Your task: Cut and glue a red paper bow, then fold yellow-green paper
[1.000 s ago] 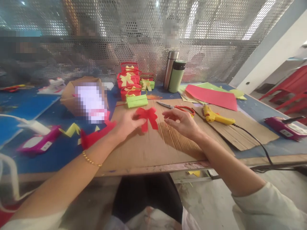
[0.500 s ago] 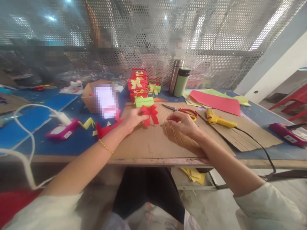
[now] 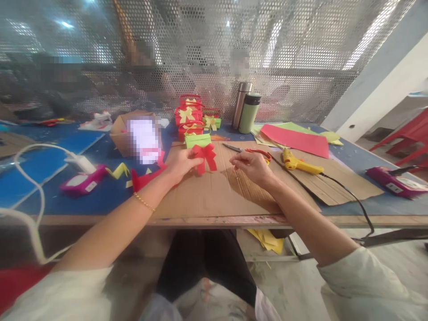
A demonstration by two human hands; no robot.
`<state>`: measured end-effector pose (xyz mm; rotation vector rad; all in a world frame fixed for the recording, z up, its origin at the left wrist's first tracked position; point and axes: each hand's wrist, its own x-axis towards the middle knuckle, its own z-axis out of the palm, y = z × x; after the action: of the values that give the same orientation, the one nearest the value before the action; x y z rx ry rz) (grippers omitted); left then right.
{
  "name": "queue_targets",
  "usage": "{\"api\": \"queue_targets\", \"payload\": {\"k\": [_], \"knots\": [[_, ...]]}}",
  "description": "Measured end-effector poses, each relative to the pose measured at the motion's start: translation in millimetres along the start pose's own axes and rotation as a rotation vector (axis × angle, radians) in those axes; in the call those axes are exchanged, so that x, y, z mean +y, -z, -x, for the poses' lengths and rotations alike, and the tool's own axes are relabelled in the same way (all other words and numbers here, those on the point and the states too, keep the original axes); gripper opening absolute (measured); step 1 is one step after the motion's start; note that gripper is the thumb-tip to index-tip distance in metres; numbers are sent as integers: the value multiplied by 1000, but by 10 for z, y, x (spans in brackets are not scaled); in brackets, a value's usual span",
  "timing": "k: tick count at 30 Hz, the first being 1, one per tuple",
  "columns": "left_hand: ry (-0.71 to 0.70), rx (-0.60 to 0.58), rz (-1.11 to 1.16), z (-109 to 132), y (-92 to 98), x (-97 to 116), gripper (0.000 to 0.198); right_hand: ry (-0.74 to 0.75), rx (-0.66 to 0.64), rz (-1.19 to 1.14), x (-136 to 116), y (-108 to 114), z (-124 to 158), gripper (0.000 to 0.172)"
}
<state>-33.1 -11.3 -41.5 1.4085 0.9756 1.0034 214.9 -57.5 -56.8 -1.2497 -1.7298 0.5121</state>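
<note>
My left hand [image 3: 182, 163] pinches a red paper bow [image 3: 204, 156] by its left loop, just above a sheet of brown cardboard [image 3: 217, 191]. To the right of the bow hovers my right hand [image 3: 252, 166], its fingers curled loosely and nothing visible in them. Red-handled scissors [image 3: 249, 150] lie just behind the right hand. A green paper basket [image 3: 198, 140] stands right behind the bow, with red and green baskets [image 3: 189, 117] farther back.
A yellow glue gun [image 3: 299, 162] with a black cord lies right of the scissors. Red and green paper sheets [image 3: 294, 138] and two flasks [image 3: 245, 111] sit at the back. A cardboard box [image 3: 129, 133], pink devices [image 3: 80, 183] and red scraps [image 3: 143, 180] lie left.
Both hands and the bow have shifted slightly toward the far side of the table. The right hand's fingers have curled in more. The camera view has lifted a little.
</note>
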Motion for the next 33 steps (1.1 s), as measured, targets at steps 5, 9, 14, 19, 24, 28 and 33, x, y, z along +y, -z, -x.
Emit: {"api": "queue_targets", "payload": {"k": [5, 9, 14, 19, 24, 28, 33], "knots": [[10, -5, -5, -12, 14, -20, 30, -83, 1, -125, 83, -31, -15, 19], [5, 0, 22, -14, 15, -24, 32, -50, 15, -103, 93, -33, -17, 26], [-16, 15, -3, -25, 5, -24, 22, 11, -12, 6, -6, 9, -1, 15], [-59, 25, -30, -20, 13, -20, 16, 4, -50, -7, -94, 21, 22, 17], [-56, 41, -31, -28, 25, -31, 19, -37, 0, 41, -113, 40, 51, 23], [-75, 49, -64, -56, 44, -71, 16, -15, -16, 79, -129, 64, 55, 35], [-73, 43, -91, -80, 64, -103, 16, 6, -69, 108, -113, 50, 43, 59]]}}
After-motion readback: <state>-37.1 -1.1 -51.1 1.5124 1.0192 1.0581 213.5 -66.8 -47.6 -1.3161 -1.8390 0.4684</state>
